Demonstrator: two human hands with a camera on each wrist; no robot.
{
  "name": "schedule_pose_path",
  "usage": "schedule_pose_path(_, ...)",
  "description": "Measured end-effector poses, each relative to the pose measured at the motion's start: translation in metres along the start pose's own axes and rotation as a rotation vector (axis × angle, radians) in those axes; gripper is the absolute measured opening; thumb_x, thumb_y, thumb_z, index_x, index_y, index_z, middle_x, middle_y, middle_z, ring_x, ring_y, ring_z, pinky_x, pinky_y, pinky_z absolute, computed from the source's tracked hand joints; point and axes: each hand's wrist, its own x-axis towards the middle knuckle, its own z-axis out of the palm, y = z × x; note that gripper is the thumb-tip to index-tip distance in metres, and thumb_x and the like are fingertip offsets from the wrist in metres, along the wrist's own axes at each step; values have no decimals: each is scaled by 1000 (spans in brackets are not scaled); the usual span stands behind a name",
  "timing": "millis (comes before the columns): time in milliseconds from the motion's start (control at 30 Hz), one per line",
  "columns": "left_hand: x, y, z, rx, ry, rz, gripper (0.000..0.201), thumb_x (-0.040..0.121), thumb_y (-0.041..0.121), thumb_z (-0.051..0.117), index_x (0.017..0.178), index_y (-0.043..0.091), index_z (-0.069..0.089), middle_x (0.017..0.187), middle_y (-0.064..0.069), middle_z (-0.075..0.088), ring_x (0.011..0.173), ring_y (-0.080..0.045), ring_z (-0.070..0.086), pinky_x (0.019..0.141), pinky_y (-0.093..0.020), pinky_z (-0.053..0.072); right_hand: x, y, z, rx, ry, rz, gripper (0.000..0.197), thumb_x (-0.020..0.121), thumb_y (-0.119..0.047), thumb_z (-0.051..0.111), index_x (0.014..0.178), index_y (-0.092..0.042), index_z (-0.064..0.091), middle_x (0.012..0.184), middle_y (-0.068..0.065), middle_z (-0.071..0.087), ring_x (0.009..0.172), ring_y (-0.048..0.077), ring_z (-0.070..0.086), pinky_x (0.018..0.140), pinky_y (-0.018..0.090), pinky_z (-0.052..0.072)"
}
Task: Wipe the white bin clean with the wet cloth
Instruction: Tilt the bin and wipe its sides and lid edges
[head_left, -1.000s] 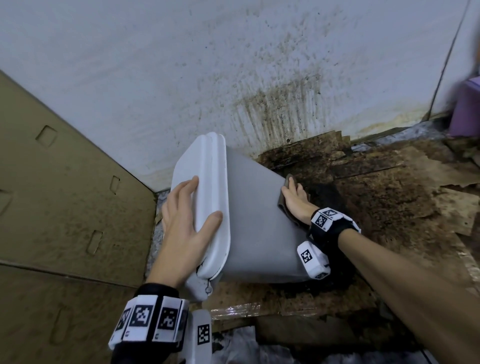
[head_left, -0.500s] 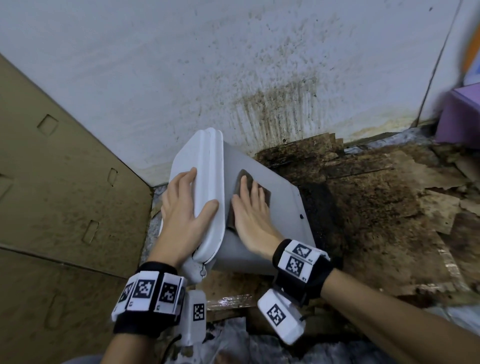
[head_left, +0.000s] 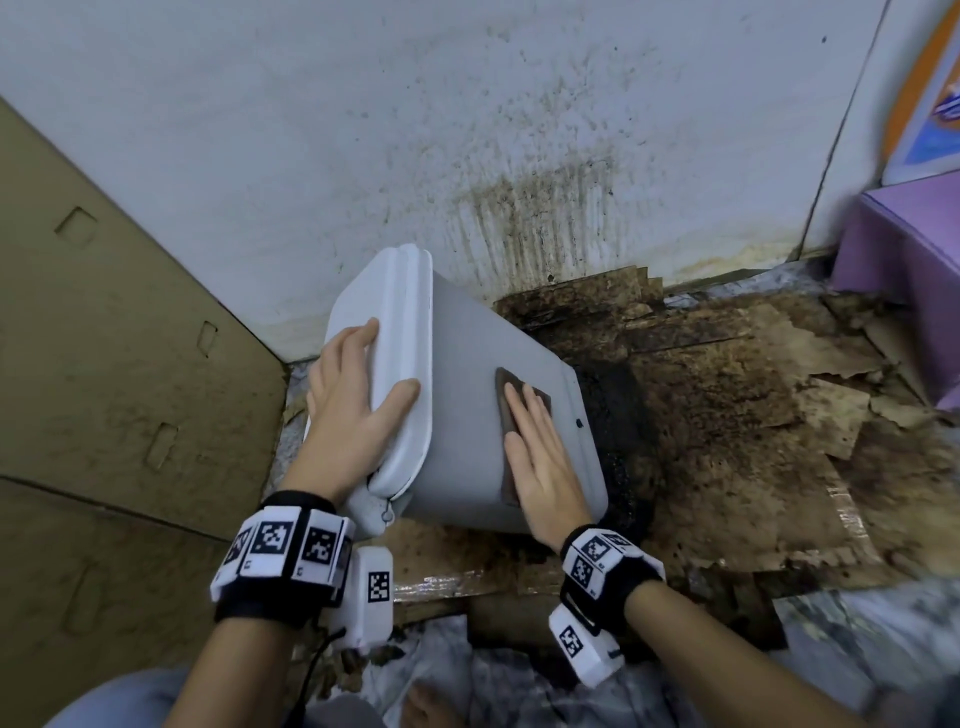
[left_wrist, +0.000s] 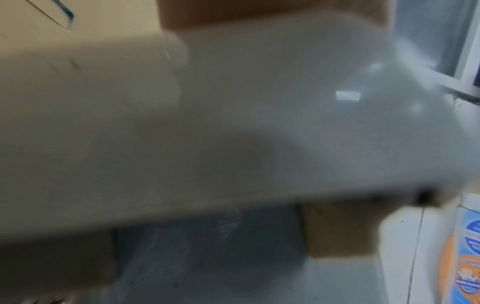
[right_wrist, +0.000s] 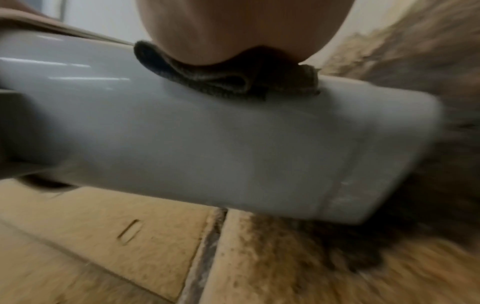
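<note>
**Bin tipped on side, cloth pressed flat to upper wall**

White bin (head_left: 467, 415) lying tilted on stained cardboard floor (head_left: 727, 441), close to spattered wall (head_left: 467, 130), lid end toward left, base toward right. Probably light hollow plastic: stiff walls, smooth glossy skin, likely slick once wet, prone to sliding or rolling under a sideways push. Best held at the lid rim, where a ridge gives purchase.

Left hand (head_left: 353, 410) bracing lid (head_left: 395, 364): fingers spread and nearly straight over lid face, thumb hooked on rim edge. No closed grasp, only pressure.

Right hand (head_left: 540, 457) flat on wet cloth (head_left: 506, 410), fingers straight and together, palm down, nothing pinched. Cloth dark, soft, folded; right wrist view shows it bunched under heel of palm (right_wrist: 241, 30), touching bin's upper side (right_wrist: 207, 133). Likely grips plastic well when pressed.

Upper side looks clean; underside and far wall hidden, state unknown.
</note>
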Motion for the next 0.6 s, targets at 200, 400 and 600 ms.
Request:
schedule_pose_path(200, 0, 0, 1, -3, -3, 3, 88, 76, 67, 42, 155, 30, 29, 155, 9, 27, 141, -12, 21, 118, -42, 20, -1, 49, 0, 63, 76, 233, 49, 106, -45, 22, 154, -47, 10, 169, -11, 4, 154, 5, -5, 127, 42, 3)
schedule_pose_path(400, 0, 1, 2, -7, 5, 5, 87, 77, 66, 42, 155, 29, 30, 154, 10, 27, 142, -12, 22, 118, -41, 21, 2, 48, -1, 43, 105, 326, 52, 109, -34, 24, 160, -29, 16, 163, -13, 9, 155, 14, -1, 121, 24, -5)
schedule_pose_path(600, 1, 0, 0, 21, 0, -20, 87, 77, 65, 40, 155, 29, 28, 155, 10, 26, 142, -14, 21, 121, -50, 21, 7, 13, 9, 152, 181, 520, 53, 109, -36, 22, 160, -29, 15, 169, -1, 4, 155, 14, -3, 125, 34, -9)
